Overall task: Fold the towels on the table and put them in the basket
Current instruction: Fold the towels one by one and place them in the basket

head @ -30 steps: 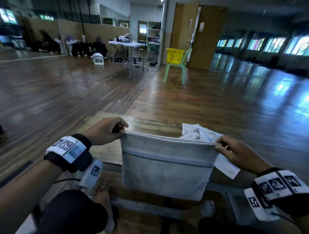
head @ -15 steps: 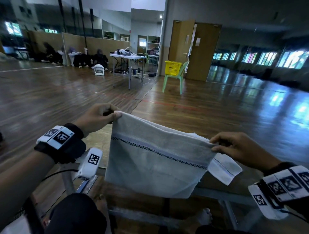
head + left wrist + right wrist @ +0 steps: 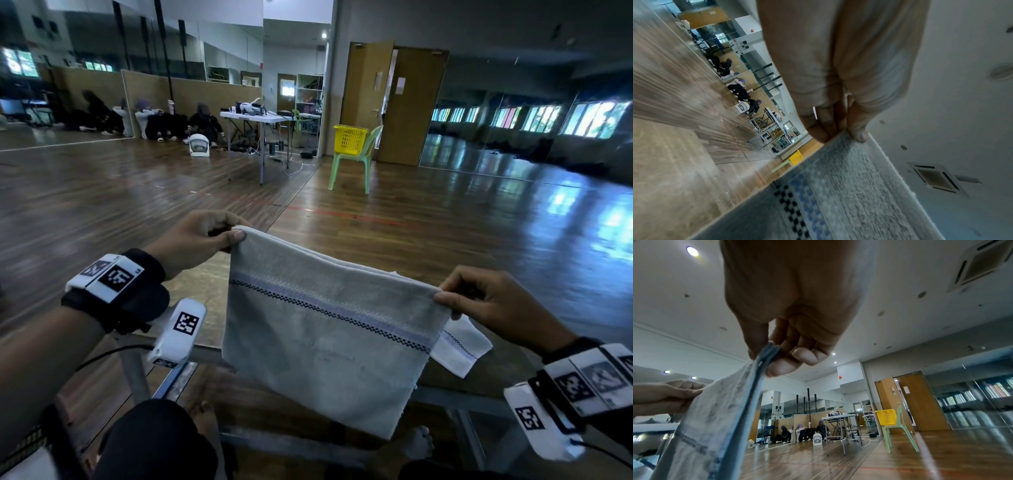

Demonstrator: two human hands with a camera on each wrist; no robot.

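The grey towel (image 3: 329, 329) hung in the air above the near edge of the table (image 3: 191, 298), doubled over, its top edge stretched between both hands and sloping down toward the right. The left hand (image 3: 195, 240) pinched the upper left corner between thumb and fingers; the right hand (image 3: 493, 301) pinched the upper right corner, so each grip was narrow and closed on cloth.

The likeliest fault, I judged, was the layers slipping out of line. In the right wrist view the pinched edge showed more than one ply, and a shallow pinch could have let the back ply drop, leaving a crooked fold. The slant of the top edge could also have set the next crease askew. The hanging bottom edge lay close to the table frame and might have caught on it.

A second, white towel (image 3: 459, 346) showed only as a corner behind the grey one; how much of it lay on the table was hidden. The yellow basket (image 3: 349, 138) stood on a green chair (image 3: 356, 161) well apart across the floor, and its inside could not be seen.
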